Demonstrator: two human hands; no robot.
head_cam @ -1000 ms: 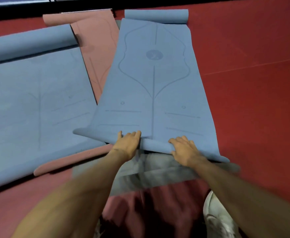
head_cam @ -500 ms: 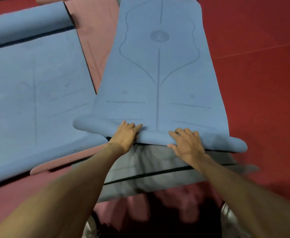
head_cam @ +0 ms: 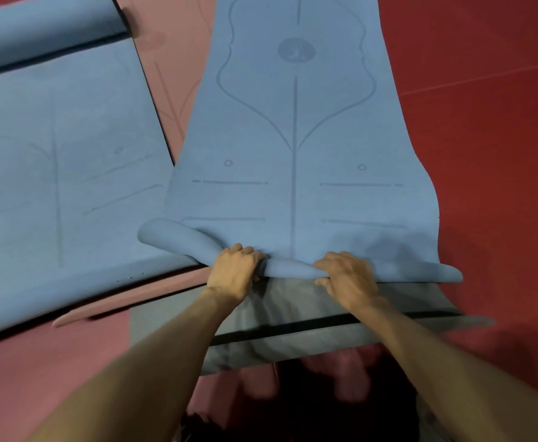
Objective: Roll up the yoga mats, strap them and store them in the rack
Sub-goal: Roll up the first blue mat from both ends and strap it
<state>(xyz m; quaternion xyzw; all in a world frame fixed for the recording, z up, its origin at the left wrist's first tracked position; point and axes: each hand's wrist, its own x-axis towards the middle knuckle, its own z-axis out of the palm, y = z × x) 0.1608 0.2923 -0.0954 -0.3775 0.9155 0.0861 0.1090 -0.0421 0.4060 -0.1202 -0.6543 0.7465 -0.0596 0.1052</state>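
Observation:
A blue yoga mat [head_cam: 296,148] with printed alignment lines lies flat on the floor ahead of me, running away from me. Its near end is curled into a thin roll [head_cam: 290,267] that spans the mat's width. My left hand [head_cam: 234,271] grips the roll left of the centre line, fingers curled over it. My right hand [head_cam: 349,277] grips the roll right of centre in the same way. The roll is looser and thicker at its left end [head_cam: 169,234].
A second blue mat [head_cam: 57,173] lies at the left, its far end rolled. A pink mat [head_cam: 172,74] lies between and under the two. A grey mat [head_cam: 293,314] is under the blue one, near my knees. Red floor [head_cam: 484,154] lies to the right.
The roll has advanced away from me along the mat and grown a little. My fingers have gone from lying flat on it to curling around it. More of the grey mat shows.

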